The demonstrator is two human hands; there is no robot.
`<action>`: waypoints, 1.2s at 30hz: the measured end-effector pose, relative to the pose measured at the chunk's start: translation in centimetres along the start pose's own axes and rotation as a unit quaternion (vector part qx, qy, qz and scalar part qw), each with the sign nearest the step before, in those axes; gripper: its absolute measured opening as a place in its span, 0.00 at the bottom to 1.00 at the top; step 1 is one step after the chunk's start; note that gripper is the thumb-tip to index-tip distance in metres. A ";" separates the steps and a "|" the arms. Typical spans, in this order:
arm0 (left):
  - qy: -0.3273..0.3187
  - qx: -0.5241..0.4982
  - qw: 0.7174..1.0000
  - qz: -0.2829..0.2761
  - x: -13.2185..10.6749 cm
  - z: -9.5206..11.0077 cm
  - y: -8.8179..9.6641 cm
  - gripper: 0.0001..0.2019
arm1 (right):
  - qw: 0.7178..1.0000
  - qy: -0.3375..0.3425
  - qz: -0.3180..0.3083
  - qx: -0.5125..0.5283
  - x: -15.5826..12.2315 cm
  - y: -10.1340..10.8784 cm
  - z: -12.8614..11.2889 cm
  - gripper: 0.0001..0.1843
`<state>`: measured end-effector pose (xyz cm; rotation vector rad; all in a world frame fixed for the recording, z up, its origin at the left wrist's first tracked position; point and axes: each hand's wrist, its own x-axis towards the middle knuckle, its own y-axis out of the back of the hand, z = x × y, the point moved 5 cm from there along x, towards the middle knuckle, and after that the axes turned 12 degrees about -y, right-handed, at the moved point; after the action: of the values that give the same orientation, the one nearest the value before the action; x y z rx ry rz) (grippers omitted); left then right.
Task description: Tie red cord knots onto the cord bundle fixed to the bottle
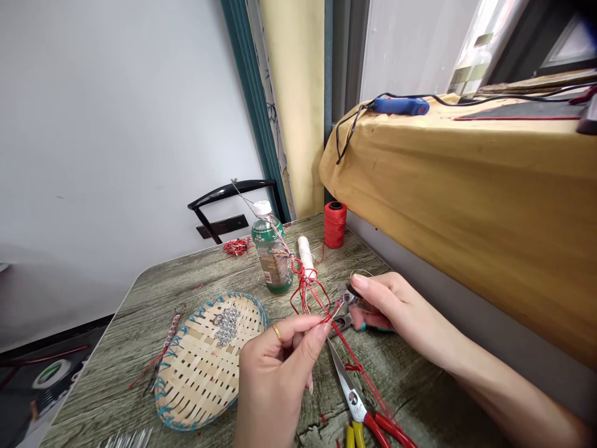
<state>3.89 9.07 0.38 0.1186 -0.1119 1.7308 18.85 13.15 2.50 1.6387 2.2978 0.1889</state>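
Note:
My left hand [280, 367] is closed in a pinch on red cord [305, 292] that loops up toward a wire stem leaning over the table. A gold ring sits on one finger. My right hand [396, 308] grips small pliers [345, 305] whose jaws meet the cord right by my left fingertips. More red cord [368, 386] trails down toward me across the wooden table [153, 280].
A woven tray [196, 379] holds several small metal rings [227, 325]. A green bottle [271, 252], a white spool [305, 249] and a red thread spool [334, 224] stand behind. Scissors [347, 386] and red-handled tools [387, 429] lie near me. A blue glue gun [401, 106] rests on the yellow-draped ledge [466, 180]. A black chair [228, 205] is beyond.

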 end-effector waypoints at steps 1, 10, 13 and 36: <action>0.003 -0.004 1.000 -0.001 0.0 0.0 0.0 0.06 | 1.000 0.016 -0.009 0.017 0.0 0.0 -0.1 0.29; 0.053 -0.046 0.997 -0.018 0.0 0.0 -0.5 0.08 | 0.989 0.024 0.061 0.136 -0.2 0.1 -0.4 0.22; 0.081 -0.078 0.993 -0.021 -0.1 -0.1 -0.5 0.07 | 0.976 0.037 0.110 0.186 -0.1 1.0 0.1 0.26; 0.146 -0.176 0.970 -0.079 -0.6 -0.1 -1.2 0.09 | 0.991 0.088 -0.003 0.104 -0.8 -0.8 -0.9 0.10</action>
<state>5.19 8.67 0.16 -0.3788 -0.1855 1.5270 18.05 12.20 3.29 1.7779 2.5295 0.0981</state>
